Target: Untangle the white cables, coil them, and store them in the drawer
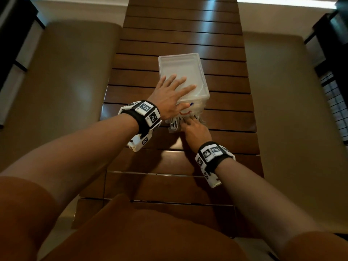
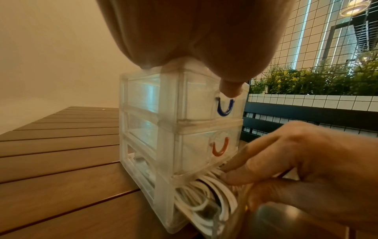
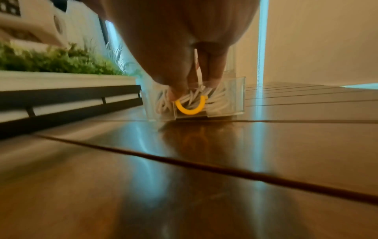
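A clear plastic drawer unit (image 1: 180, 66) with three drawers stands on the wooden slat table (image 1: 229, 121). My left hand (image 1: 173, 91) lies flat on its lid, fingers spread; the palm (image 2: 204, 40) fills the top of the left wrist view. The bottom drawer (image 3: 231, 100), with a yellow handle (image 3: 190, 110), is pulled out a little. Coiled white cables (image 2: 214, 190) fill it and bulge over its rim. My right hand (image 1: 194, 127) reaches down into the drawer; its straight fingers (image 2: 255, 161) press on the cables (image 3: 216, 100), its thumb by the handle.
The upper drawers, with a blue handle (image 2: 225, 110) and an orange handle (image 2: 219, 148), are shut and look empty. Beige benches (image 1: 66, 91) flank the table on both sides. A white planter with green plants (image 2: 317, 80) and a wire grid stand to the right.
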{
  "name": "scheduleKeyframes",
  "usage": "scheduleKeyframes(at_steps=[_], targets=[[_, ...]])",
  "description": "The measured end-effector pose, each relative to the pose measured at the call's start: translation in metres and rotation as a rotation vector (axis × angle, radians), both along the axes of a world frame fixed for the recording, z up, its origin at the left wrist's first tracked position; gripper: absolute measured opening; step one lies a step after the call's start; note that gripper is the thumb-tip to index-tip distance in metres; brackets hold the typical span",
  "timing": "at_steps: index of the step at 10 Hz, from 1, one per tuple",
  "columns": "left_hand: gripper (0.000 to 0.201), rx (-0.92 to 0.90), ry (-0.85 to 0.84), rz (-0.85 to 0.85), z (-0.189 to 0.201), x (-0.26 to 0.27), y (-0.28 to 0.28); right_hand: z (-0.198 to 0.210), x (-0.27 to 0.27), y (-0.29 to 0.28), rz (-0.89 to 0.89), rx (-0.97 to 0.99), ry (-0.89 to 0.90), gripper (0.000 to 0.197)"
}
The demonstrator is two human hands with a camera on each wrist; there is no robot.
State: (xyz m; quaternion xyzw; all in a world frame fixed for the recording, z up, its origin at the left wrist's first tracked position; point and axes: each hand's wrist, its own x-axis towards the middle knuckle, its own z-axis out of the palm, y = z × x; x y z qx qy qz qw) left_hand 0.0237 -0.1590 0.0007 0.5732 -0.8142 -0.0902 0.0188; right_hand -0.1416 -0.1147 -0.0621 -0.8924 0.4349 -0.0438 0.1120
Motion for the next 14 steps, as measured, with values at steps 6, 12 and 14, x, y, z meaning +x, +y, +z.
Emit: scheduleKeyframes(at_steps=[6, 12, 14], targets=[[0.067, 0.208, 0.903, 0.783, -0.065, -0.002, 0.042, -0.011, -0.032, -0.028, -0.552, 0.583, -0.605, 0.065], [0.065, 0.272, 0.486, 0.649, -0.072, 0.017, 0.02, -0.014, -0.002, -0.049, -0.705, 0.21, -0.321, 0.02], [0.092, 0.257, 0.668, 0.768, -0.069, 0.022, 0.026, 0.004, -0.028, -0.052, -0.572, 0.63, -0.333, 0.046]])
